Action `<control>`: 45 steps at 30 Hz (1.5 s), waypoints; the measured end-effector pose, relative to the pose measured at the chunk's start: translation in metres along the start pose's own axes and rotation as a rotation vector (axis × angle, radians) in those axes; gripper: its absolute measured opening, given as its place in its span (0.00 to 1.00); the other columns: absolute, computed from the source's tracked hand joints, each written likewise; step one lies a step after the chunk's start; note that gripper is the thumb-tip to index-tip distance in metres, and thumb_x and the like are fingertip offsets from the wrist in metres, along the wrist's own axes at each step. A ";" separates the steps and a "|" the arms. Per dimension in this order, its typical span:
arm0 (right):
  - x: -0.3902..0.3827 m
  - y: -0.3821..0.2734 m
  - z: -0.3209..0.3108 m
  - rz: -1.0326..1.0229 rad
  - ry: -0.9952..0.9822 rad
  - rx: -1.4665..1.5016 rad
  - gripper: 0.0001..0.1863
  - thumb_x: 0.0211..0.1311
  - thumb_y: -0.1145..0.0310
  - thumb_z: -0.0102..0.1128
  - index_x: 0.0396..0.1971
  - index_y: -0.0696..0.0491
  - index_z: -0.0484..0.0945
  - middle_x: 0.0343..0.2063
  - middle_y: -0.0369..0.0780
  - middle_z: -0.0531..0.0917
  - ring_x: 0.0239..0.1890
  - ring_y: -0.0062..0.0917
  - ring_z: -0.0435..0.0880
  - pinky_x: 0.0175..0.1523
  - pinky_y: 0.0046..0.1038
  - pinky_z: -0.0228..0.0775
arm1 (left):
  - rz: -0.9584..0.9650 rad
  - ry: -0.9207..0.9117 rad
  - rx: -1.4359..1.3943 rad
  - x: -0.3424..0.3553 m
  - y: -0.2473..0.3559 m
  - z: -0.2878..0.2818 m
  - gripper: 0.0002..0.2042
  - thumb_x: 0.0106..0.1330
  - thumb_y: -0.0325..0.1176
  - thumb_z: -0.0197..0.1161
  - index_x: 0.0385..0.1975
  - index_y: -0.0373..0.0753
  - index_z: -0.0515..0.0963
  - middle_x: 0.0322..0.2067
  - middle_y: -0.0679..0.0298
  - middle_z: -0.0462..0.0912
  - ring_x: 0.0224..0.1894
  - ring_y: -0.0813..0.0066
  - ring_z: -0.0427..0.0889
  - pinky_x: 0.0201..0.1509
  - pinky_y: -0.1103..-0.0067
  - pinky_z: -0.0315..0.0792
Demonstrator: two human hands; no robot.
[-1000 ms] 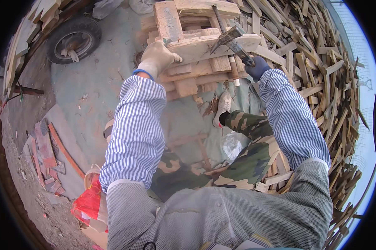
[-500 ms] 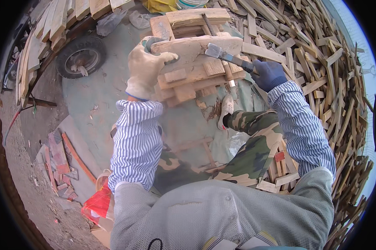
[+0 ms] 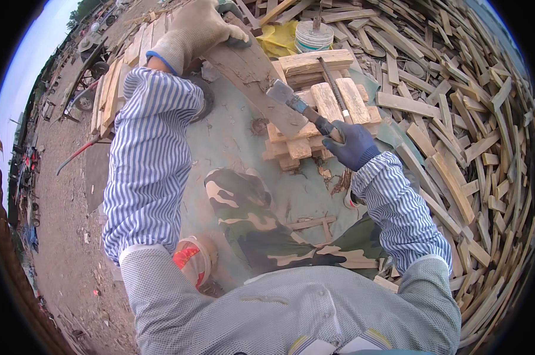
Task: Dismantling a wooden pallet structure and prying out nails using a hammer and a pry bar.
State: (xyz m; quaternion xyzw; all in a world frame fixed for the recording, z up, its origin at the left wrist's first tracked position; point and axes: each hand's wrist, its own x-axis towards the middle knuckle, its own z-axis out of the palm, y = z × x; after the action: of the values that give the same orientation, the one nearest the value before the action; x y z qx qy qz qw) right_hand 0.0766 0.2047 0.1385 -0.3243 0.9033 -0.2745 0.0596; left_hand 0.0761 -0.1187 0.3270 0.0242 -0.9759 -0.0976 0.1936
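Note:
My left hand (image 3: pixel 199 32), in a pale glove with dark fingertips, grips the upper end of a wide weathered board (image 3: pixel 249 77), held tilted with its lower end at a stack of short wood blocks (image 3: pixel 356 99). My right hand (image 3: pixel 351 145), in a navy glove, is closed on the handle of a hammer (image 3: pixel 298 105); the metal head lies over the board's lower part, and whether it touches cannot be told. A long dark ribbed metal bar (image 3: pixel 330 81) with a pale end rests on the stack, right of the board.
Loose slats (image 3: pixel 468 148) fill the right side. Planks (image 3: pixel 107 97) lie stacked at the upper left near carts. A white bucket (image 3: pixel 313 38) and yellow sack (image 3: pixel 285 36) sit beyond the stack. A red-and-white bucket (image 3: pixel 196 260) stands by my left leg on a green tarp (image 3: pixel 202 165).
My left hand has lifted the board's left end up and leftward, tilting it steeply. My right hand with the hammer has moved down and slightly left. The view has shifted, showing more ground at left.

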 end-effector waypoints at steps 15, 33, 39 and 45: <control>0.021 0.022 0.114 0.356 0.050 0.513 0.21 0.55 0.56 0.66 0.38 0.59 0.82 0.24 0.47 0.84 0.27 0.33 0.84 0.35 0.35 0.75 | 0.027 -0.131 -0.236 0.070 -0.033 0.046 0.20 0.52 0.43 0.72 0.47 0.52 0.84 0.37 0.61 0.87 0.37 0.69 0.87 0.47 0.75 0.82; -0.003 0.022 0.112 0.244 -0.050 0.754 0.13 0.59 0.63 0.69 0.34 0.58 0.81 0.21 0.36 0.81 0.24 0.15 0.76 0.31 0.24 0.70 | -0.183 -0.148 -0.430 -0.031 -0.050 0.003 0.31 0.51 0.29 0.71 0.61 0.40 0.75 0.38 0.55 0.85 0.41 0.72 0.82 0.49 0.75 0.77; -0.036 0.000 0.003 0.098 -0.010 0.818 0.16 0.60 0.61 0.69 0.41 0.57 0.80 0.20 0.33 0.80 0.22 0.13 0.74 0.29 0.23 0.68 | 0.346 -0.198 -0.159 -0.055 -0.023 0.026 0.37 0.46 0.24 0.68 0.64 0.46 0.72 0.45 0.50 0.83 0.49 0.49 0.80 0.55 0.66 0.74; -0.076 0.001 -0.049 0.093 0.005 0.803 0.13 0.60 0.71 0.63 0.43 0.61 0.78 0.23 0.36 0.80 0.19 0.14 0.76 0.24 0.20 0.71 | 0.282 -0.228 -0.276 -0.081 0.023 0.020 0.42 0.40 0.22 0.73 0.64 0.48 0.72 0.52 0.54 0.81 0.54 0.53 0.77 0.61 0.67 0.72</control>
State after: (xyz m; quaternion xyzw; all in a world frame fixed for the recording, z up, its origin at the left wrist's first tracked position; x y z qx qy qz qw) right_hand 0.1215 0.2746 0.1736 -0.2334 0.7382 -0.6033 0.1916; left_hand 0.1428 -0.0853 0.2834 -0.1504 -0.9626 -0.2041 0.0953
